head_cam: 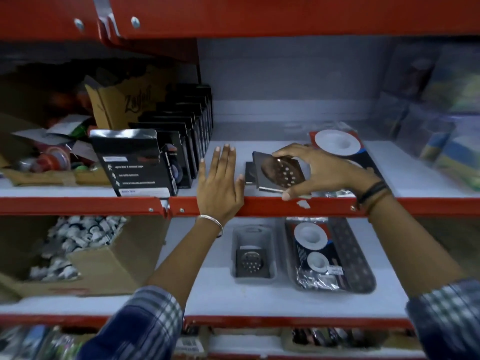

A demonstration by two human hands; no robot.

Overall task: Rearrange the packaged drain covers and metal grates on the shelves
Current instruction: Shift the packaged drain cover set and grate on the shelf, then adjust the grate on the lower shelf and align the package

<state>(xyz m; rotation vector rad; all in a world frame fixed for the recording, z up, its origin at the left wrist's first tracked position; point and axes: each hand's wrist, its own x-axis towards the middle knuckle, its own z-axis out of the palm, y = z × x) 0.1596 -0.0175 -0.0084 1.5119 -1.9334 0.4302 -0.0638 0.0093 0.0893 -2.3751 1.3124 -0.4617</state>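
mid-frame on a white shelf (415, 178) edged red: right hand (322, 172) pinching a tilted grate (279, 175); left hand (220, 183) flat, fingers spread, holding nothing. below, a tray (253, 276).

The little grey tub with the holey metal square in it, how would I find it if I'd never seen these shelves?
Look at the lower white shelf, under the red rail. The small grey tub sits just left of a bigger tray of packaged white drain covers. Only the tub holds a bare square metal grate.
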